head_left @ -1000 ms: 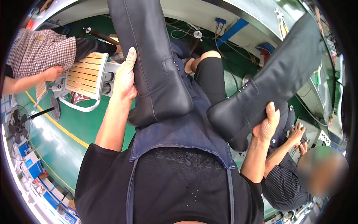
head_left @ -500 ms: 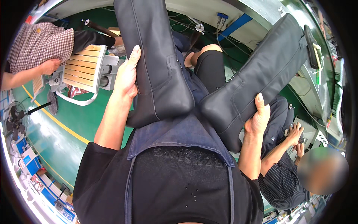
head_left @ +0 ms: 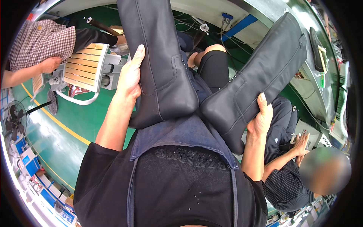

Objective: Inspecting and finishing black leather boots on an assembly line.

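Two tall black leather boots lean over my lap, shafts away from me and toes toward each other. My left hand grips the left boot at its back edge near the ankle, thumb lying on the leather and the other fingers hidden behind. At the right, my right hand holds the right boot around the ankle, its thumb pointing up along the side. A row of small shiny beads or pin heads shows along each boot's front. Under the toes lies a blue apron.
A person in a checkered garment is at the left, close to a slatted wooden seat. At the right sits another person in a striped shirt. A metal bench runs along the upper right, carrying a dark shoe-shaped piece.
The right boot and my right hand have shifted slightly left and up. My left hand keeps its hold, the left boot moving slightly right. The person at the right has brought their hands together.
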{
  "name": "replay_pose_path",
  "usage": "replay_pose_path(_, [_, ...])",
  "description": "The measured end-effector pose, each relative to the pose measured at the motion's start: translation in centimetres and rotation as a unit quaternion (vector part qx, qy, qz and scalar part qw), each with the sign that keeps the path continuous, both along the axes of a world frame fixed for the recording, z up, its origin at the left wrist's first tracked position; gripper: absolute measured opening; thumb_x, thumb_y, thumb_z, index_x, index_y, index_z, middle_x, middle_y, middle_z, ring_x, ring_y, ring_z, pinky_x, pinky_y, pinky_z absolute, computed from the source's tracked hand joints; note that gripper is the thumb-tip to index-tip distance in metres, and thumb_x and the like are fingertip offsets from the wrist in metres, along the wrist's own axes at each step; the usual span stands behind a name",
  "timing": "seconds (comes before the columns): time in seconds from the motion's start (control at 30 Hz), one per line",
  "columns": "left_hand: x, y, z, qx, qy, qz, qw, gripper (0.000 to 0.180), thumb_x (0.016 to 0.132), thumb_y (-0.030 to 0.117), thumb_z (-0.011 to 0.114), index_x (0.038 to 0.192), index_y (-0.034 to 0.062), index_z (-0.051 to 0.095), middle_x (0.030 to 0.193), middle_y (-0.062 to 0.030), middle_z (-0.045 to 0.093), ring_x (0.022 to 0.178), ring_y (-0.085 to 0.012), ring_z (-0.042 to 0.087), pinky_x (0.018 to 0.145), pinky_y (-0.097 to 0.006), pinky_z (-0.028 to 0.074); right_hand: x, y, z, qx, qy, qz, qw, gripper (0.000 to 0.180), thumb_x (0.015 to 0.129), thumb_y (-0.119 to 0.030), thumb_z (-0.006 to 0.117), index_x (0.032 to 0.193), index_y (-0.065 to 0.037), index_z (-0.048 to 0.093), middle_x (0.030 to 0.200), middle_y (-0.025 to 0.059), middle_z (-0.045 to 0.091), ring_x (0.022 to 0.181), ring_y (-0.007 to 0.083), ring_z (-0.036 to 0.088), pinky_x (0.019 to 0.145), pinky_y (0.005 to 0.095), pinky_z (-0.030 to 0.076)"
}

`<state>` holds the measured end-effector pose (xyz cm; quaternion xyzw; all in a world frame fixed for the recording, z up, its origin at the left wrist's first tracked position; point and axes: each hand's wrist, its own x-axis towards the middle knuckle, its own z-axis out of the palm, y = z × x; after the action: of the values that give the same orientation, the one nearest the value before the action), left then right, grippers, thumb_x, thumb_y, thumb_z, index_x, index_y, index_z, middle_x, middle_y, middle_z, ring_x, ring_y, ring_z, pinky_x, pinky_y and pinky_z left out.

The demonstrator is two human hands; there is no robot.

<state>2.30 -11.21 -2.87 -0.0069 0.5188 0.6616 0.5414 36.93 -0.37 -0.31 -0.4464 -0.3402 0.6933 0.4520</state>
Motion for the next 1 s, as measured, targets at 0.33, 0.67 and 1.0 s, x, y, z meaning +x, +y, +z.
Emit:
replay_pose_path(0.33, [0.0,0.0,0.0,0.000,0.005,-0.002,1.000,0.055,0.098,0.044,0.065,0.126,-0.0036,0.062,0.120,-0.0134,0.069,0.103,-0.0209,0.070,0.091,-0.036,0.060,-0.3,0.0,0.0,-0.004,-0.014,0.000,1.000,0.055,0.095,-0.020,0.070,0.140,0.004,0.049,0.133,0.0167,0.061,0.118,0.0298,0.063,0.103,0.0439,0.053])
replay_pose_path(0.67, [0.1,0.2,1.1,-0.011,0.024,0.003,1.000,0.057,0.098,0.042,0.067,0.128,-0.0054,0.059,0.119,-0.0153,0.069,0.102,-0.0222,0.070,0.090,-0.036,0.060,-0.9,1.0,0.7,-0.007,-0.034,0.036,0.999,0.057,0.093,-0.022,0.072,0.139,0.004,0.049,0.131,0.0169,0.062,0.116,0.0290,0.064,0.101,0.0426,0.054])
replay_pose_path(1.0, [-0.3,0.0,1.7,-0.014,0.053,-0.047,0.997,0.056,0.097,0.042,0.068,0.128,-0.0038,0.060,0.117,-0.0126,0.070,0.098,-0.0192,0.070,0.087,-0.034,0.058,-2.6,1.9,1.5,-0.032,-0.065,0.097,0.993,0.060,0.085,-0.018,0.080,0.133,0.006,0.052,0.124,0.0171,0.064,0.111,0.0271,0.065,0.098,0.0392,0.053])
